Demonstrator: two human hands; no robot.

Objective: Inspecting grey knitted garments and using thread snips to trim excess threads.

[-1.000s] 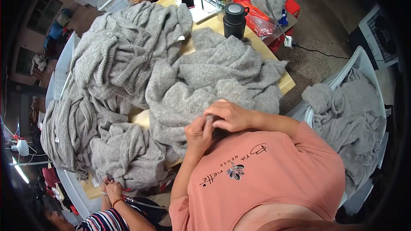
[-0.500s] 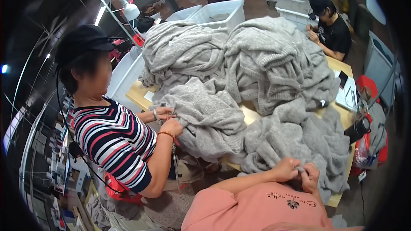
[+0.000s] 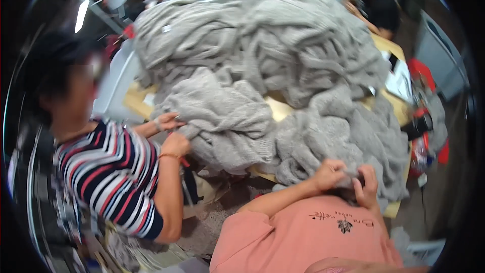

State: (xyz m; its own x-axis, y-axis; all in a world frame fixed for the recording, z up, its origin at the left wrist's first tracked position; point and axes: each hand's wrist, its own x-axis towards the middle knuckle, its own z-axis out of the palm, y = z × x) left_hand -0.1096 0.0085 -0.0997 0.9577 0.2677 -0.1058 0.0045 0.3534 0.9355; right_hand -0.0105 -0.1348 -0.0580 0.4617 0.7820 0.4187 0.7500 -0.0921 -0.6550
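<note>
Left hand (image 3: 328, 173) and right hand (image 3: 368, 187) meet at the near edge of a grey knitted garment (image 3: 348, 131) lying on the bench (image 3: 389, 210). Fingers appear closed, pinching the fabric, though blur limits certainty. A co-worker's hands (image 3: 174, 144) grip another grey piece (image 3: 227, 121) nearby.

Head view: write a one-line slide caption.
Left hand and right hand pinch grey knitwear at a heaped table.

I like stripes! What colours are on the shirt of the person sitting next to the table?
The co-worker's shirt has navy, white and red stripes; the head view shows it.
</note>
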